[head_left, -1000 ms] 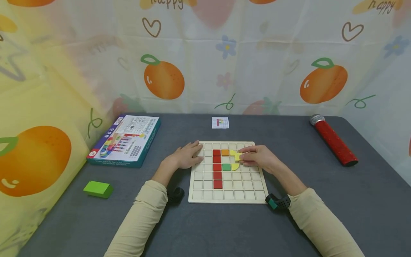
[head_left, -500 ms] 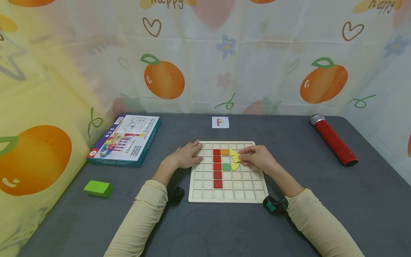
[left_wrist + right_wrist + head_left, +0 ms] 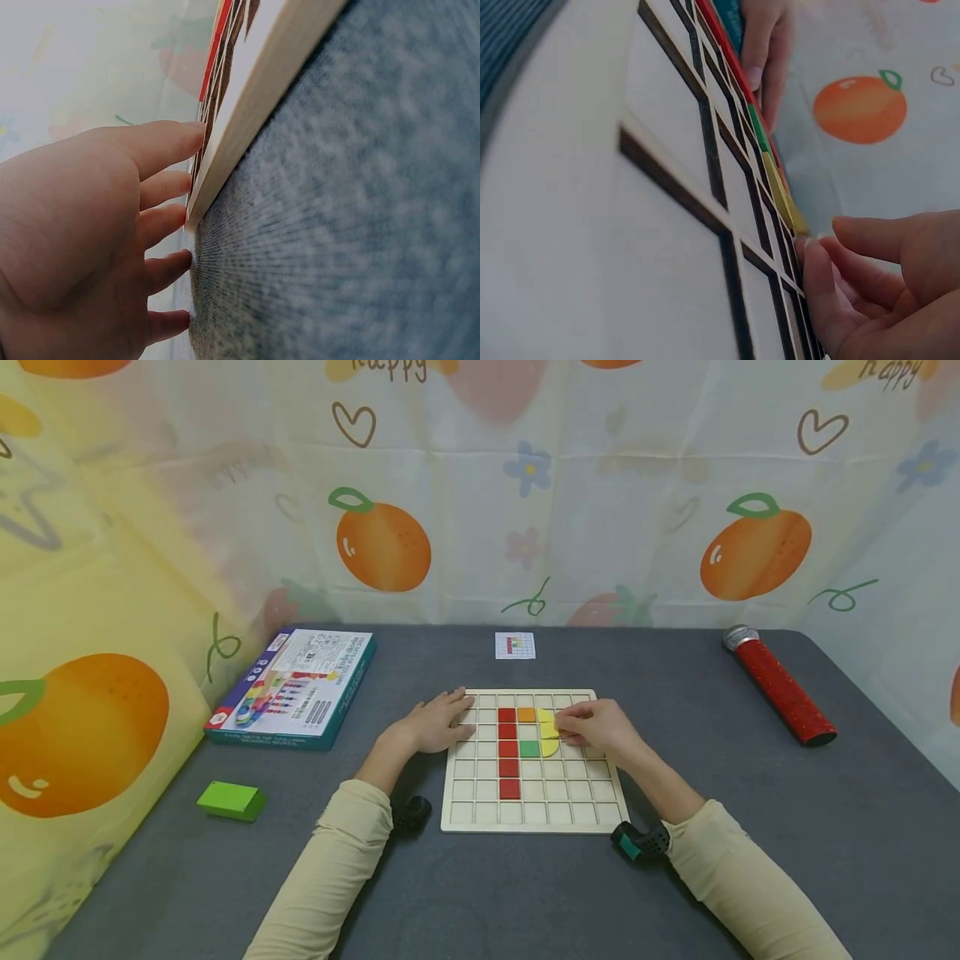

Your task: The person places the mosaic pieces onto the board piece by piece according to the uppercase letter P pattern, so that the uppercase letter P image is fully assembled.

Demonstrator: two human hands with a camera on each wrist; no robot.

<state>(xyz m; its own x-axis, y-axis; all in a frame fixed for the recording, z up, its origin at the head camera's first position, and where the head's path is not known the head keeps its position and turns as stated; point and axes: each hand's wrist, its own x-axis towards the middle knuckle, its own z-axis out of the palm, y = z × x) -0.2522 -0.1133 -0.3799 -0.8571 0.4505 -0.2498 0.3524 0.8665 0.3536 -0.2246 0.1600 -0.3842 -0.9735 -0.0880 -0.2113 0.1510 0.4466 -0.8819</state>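
pale wooden board [image 3: 534, 817], matt grey tablecloth [image 3: 750, 760]

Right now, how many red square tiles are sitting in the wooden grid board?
5, all in one column of the wooden grid board: the red tiles run from the second row down to the sixth. The right hand covers some cells, so one more could be hidden.

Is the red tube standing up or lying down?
Lying down. The red tube rests on its side on the grey table, silver end toward the curtain.

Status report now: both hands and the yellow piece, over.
Left hand flat on grid board edge. Right hand pinching yellow piece beside orange tile. Nothing in the way.
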